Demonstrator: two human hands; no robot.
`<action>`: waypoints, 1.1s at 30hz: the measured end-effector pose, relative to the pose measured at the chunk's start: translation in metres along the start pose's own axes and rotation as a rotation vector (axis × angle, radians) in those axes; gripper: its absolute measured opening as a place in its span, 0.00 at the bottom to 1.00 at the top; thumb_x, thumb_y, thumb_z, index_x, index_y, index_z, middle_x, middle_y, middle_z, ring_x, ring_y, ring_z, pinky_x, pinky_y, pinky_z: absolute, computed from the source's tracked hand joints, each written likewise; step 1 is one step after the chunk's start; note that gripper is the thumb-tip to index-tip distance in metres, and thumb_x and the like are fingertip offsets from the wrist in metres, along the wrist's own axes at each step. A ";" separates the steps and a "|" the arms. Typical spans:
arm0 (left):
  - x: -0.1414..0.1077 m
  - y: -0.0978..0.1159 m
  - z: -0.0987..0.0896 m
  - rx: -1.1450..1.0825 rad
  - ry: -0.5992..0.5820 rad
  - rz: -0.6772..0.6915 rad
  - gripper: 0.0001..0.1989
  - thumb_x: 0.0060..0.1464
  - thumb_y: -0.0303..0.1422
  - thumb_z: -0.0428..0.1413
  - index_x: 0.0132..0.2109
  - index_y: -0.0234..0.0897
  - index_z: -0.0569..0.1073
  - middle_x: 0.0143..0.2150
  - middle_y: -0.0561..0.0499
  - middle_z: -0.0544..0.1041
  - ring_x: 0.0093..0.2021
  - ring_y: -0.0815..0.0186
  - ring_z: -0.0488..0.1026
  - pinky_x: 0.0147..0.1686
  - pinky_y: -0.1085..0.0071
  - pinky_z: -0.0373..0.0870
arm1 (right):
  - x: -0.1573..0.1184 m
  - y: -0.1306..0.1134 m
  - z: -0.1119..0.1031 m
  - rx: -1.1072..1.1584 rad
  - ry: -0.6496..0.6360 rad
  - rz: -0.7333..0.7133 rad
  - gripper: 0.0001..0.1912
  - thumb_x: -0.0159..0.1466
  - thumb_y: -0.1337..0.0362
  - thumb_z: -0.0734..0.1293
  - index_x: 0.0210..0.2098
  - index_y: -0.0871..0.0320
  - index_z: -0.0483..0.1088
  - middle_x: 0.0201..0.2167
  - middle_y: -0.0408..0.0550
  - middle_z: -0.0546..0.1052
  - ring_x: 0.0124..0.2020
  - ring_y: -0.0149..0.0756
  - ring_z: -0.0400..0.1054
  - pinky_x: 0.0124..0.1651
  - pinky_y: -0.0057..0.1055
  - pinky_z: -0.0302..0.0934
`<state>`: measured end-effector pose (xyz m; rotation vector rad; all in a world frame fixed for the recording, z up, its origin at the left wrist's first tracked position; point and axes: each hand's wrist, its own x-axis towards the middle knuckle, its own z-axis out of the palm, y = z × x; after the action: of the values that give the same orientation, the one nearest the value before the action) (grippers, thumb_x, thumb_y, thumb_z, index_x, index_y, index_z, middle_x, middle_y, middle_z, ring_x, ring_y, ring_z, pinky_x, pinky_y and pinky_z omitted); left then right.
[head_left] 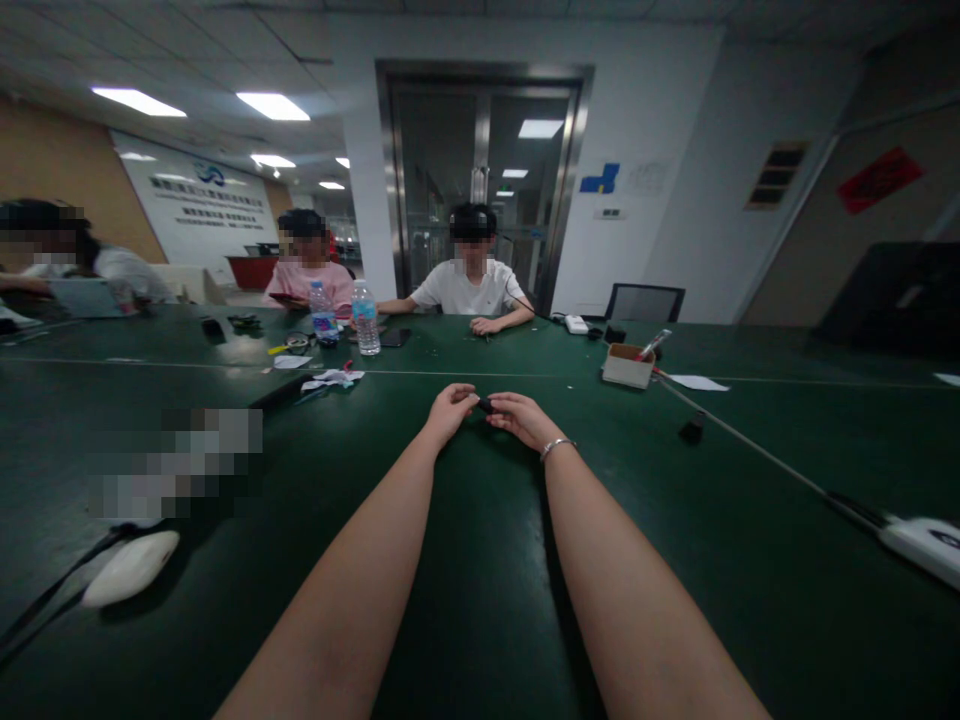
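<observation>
Both my arms reach forward over a dark green table [480, 560]. Between my fingertips is a small dark object [486, 405], too small in the view to name. My left hand [451, 410] pinches its left end, where a tiny whitish bit shows at the fingertips. From the other side, my right hand [519, 418] grips the right end with thumb and fingers. A silvery bracelet [556, 447] circles my right wrist. The hands are held close together, just above or on the tabletop; I cannot tell which.
Water bottles [366, 318] and crumpled paper [331, 379] lie beyond my left hand. A small cardboard box [628, 366] with a pen-like item stands to the right. A white mouse [133, 568] is near left, a white power strip [926, 545] far right. Several people sit opposite.
</observation>
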<state>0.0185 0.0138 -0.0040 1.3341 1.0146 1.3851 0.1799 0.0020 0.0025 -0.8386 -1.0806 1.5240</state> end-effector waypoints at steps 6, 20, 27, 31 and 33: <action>0.003 -0.003 -0.001 0.014 -0.012 -0.006 0.14 0.43 0.32 0.62 0.39 0.34 0.73 0.33 0.48 0.75 0.32 0.70 0.71 0.32 0.73 0.67 | 0.000 0.000 0.000 -0.017 0.001 0.004 0.06 0.56 0.78 0.67 0.33 0.65 0.71 0.25 0.50 0.76 0.22 0.30 0.72 0.26 0.24 0.69; 0.003 -0.004 -0.005 0.035 -0.020 0.078 0.14 0.43 0.30 0.60 0.41 0.34 0.73 0.37 0.45 0.77 0.37 0.65 0.73 0.39 0.67 0.68 | 0.000 -0.001 0.001 -0.026 -0.010 0.008 0.03 0.58 0.76 0.66 0.33 0.66 0.69 0.21 0.49 0.74 0.21 0.30 0.72 0.25 0.22 0.68; 0.003 -0.003 -0.003 -0.007 -0.023 0.074 0.16 0.41 0.30 0.61 0.41 0.34 0.73 0.41 0.44 0.76 0.42 0.63 0.72 0.41 0.67 0.67 | 0.000 0.000 0.001 -0.062 -0.019 -0.018 0.02 0.62 0.71 0.65 0.33 0.65 0.67 0.17 0.47 0.72 0.18 0.28 0.69 0.20 0.19 0.64; 0.005 -0.007 -0.003 0.037 0.001 0.019 0.16 0.44 0.35 0.61 0.41 0.32 0.73 0.32 0.46 0.75 0.32 0.67 0.71 0.35 0.69 0.67 | 0.002 0.001 -0.002 -0.058 -0.041 -0.013 0.04 0.63 0.69 0.65 0.33 0.65 0.67 0.18 0.48 0.73 0.19 0.28 0.69 0.22 0.19 0.64; 0.006 -0.008 -0.004 0.044 -0.004 0.039 0.16 0.43 0.34 0.61 0.41 0.33 0.74 0.31 0.47 0.75 0.32 0.67 0.71 0.35 0.69 0.67 | 0.002 0.002 -0.002 -0.058 -0.041 -0.016 0.04 0.63 0.69 0.65 0.33 0.65 0.67 0.18 0.48 0.73 0.19 0.28 0.69 0.22 0.19 0.64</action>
<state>0.0149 0.0215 -0.0112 1.3946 1.0265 1.3962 0.1809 0.0045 0.0004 -0.8393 -1.1642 1.5085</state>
